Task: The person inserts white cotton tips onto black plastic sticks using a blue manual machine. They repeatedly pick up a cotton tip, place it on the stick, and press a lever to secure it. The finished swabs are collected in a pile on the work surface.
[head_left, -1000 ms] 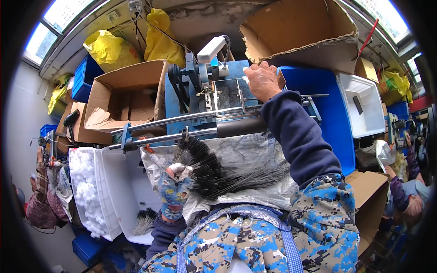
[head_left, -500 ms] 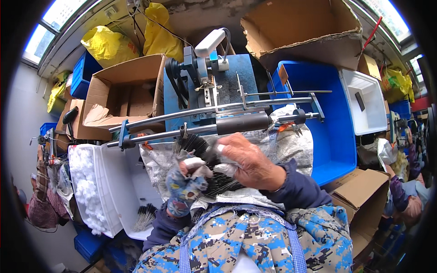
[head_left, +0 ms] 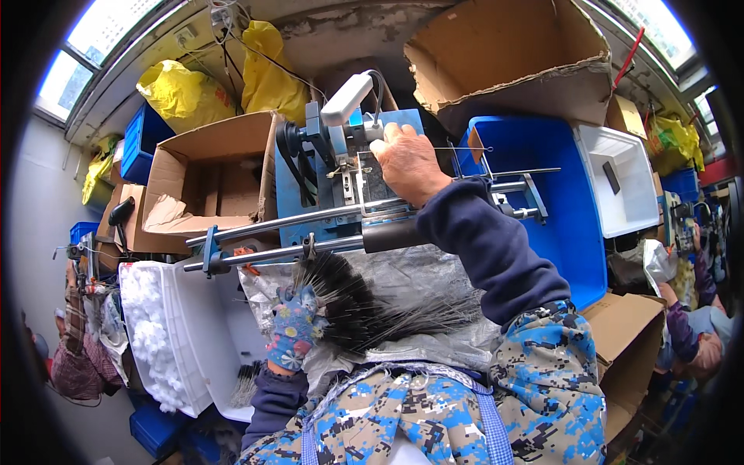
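Note:
My left hand (head_left: 297, 324), in a blue floral glove, is closed at the left side of a bunch of thin wire brushes (head_left: 345, 302). Their dark bristles fan out, and fine wires trail to the right; the glove and bristles partly hide its fingertips. Over the blue machine (head_left: 293, 190), my bare right hand (head_left: 411, 164) has its fingers bent down in a pinch. From it a thin wire (head_left: 465, 148) with a small loop at its end sticks out to the right. Below that hand runs a metal rail with a dark roller (head_left: 387, 235).
A silvery woven sheet (head_left: 411, 271) covers my lap. At left, a white bin (head_left: 225, 325) holds more brushes, beside a crate of white fluffy pieces (head_left: 153, 333). Cardboard boxes (head_left: 209, 143) and a large blue tub (head_left: 570, 232) flank the machine. Other people sit at both sides.
My right hand has left the brushes and moved up over the machine, where a looped wire now sticks out from it. My left hand has shifted slightly left, and the brushes lie more exposed.

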### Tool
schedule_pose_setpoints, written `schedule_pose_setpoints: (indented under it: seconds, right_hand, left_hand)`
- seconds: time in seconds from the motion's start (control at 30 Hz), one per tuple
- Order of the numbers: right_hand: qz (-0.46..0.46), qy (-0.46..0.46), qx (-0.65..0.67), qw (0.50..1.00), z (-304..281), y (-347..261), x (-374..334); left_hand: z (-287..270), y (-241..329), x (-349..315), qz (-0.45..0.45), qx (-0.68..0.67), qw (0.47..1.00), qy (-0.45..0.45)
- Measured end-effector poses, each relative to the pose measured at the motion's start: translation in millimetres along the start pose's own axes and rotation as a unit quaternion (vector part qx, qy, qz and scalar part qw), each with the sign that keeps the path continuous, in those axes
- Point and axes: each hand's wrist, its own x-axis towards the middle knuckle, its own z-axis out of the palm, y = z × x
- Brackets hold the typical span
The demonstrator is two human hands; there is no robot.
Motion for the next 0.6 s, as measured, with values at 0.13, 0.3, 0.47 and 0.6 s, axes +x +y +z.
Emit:
schedule_pose_setpoints:
  seconds: [0.13,0.3,0.47,0.6]
  right_hand:
    - [0.041,-0.023,-0.008,0.999,26,6,7]
    - [0.038,-0.009,0.009,0.999,28,5,4]
    - [0.019,-0.004,0.007,1.0,30,7,3]
    - [0.031,0.004,0.001,0.999,26,5,2]
  left_hand:
    - [-7,0,2,-0.019,-0.11,0.994,-0.012]
    - [-13,-6,0,0.036,-0.078,0.996,-0.033]
    - [-13,1,1,0.036,-0.022,0.999,-0.034]
    - [-19,4,-3,-0.032,-0.125,0.991,-0.041]
